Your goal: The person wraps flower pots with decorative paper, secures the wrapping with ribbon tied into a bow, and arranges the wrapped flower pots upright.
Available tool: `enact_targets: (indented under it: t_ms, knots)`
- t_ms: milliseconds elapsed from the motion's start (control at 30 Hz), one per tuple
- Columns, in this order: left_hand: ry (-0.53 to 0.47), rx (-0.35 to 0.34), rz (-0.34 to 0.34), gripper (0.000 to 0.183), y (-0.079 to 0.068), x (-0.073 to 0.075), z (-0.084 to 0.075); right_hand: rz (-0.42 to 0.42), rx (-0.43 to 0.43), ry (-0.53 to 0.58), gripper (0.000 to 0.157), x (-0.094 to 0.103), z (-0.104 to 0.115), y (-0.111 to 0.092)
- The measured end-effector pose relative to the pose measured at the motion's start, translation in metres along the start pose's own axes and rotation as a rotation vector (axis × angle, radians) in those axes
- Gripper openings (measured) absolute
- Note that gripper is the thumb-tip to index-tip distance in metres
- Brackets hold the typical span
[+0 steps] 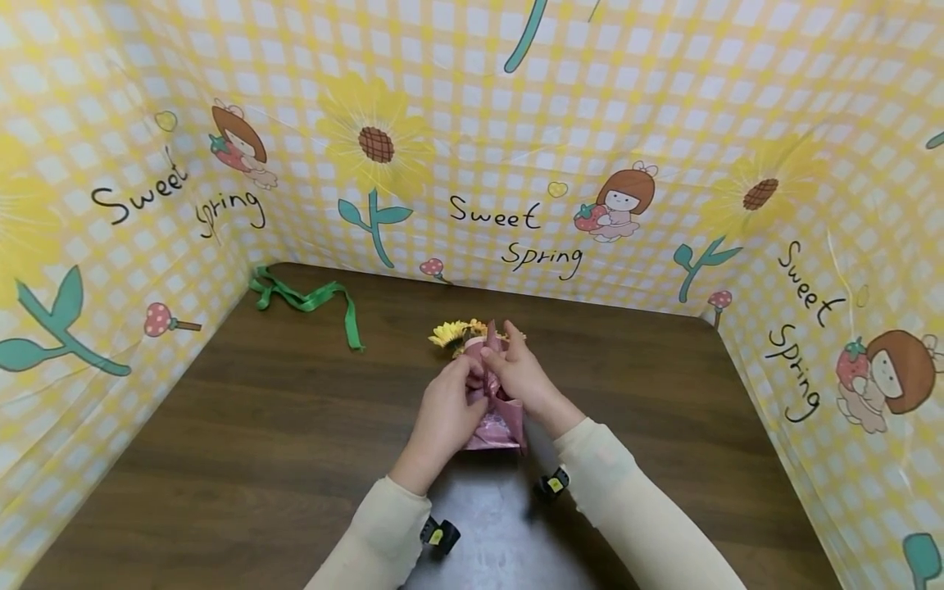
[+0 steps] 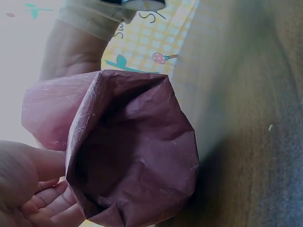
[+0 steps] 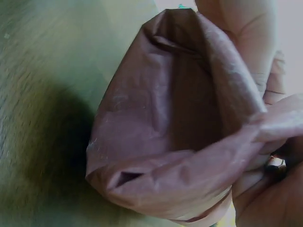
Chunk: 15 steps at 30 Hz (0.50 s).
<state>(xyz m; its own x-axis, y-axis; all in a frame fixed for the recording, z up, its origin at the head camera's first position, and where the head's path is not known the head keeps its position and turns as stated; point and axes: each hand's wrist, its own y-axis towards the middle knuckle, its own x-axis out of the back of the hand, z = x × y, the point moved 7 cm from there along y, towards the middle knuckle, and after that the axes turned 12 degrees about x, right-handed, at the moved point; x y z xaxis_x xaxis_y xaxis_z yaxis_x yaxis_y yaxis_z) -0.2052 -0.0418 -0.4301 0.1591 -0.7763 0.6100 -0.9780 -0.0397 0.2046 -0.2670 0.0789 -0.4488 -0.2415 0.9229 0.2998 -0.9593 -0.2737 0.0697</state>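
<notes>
Enclosing the work area at 9, 12 and 3 o'clock, a yellow-checked cloth [image 1: 472, 131] borders the dark wood-grain tabletop [image 1: 295, 434]. Read all positions from the pink wrapper, with 12 pointing away from the person. Two cream sleeves [image 1: 642, 500] enter from 7 and 5 o'clock. The pink wrapper [image 1: 496, 430] is located mid-table between the hands; its near end gapes toward 6 o'clock, and both wrist views show the hollow, creased interior. The left hand [image 1: 446, 401], at 9 o'clock, grasps the wrapper with bent fingers and thumb. The right hand [image 1: 529, 381], at 2 o'clock, grips the wrapper's upper part, thumb against it. A green ribbon [image 1: 306, 299] lies in loose bends at 10 o'clock, well apart from the wrapper. Black wrist devices [image 1: 441, 537] sit at the cuffs, 7 and 5 o'clock. A yellow flower [image 1: 447, 333] protrudes at 11 o'clock, just beyond the left hand.
</notes>
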Motion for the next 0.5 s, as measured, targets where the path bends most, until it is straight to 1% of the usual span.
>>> enact_targets:
  t_ms: [67, 167, 233, 367, 433, 500]
  knots:
    - [-0.037, 0.014, 0.023, 0.038, 0.001, 0.000, 0.003, -0.001, 0.022, -0.022, 0.080, -0.002, 0.002, -0.002]
    - [-0.100, 0.040, 0.057, 0.043, 0.003, 0.001, 0.008, 0.021, 0.040, -0.052, 0.081, -0.005, 0.007, -0.007]
    - [-0.153, 0.072, 0.081, 0.043, 0.005, 0.003, 0.011, 0.022, 0.057, -0.103, 0.079, -0.005, 0.011, -0.010]
    - [-0.245, 0.163, 0.131, 0.038, 0.014, 0.007, 0.019, 0.015, 0.094, -0.216, 0.072, -0.005, 0.017, -0.014]
    - [-0.274, 0.218, 0.164, 0.036, 0.019, 0.009, 0.022, 0.016, 0.112, -0.235, 0.067, -0.006, 0.019, -0.016]
    - [-0.280, 0.256, 0.198, 0.034, 0.025, 0.011, 0.024, 0.024, 0.118, -0.241, 0.062, -0.007, 0.019, -0.018]
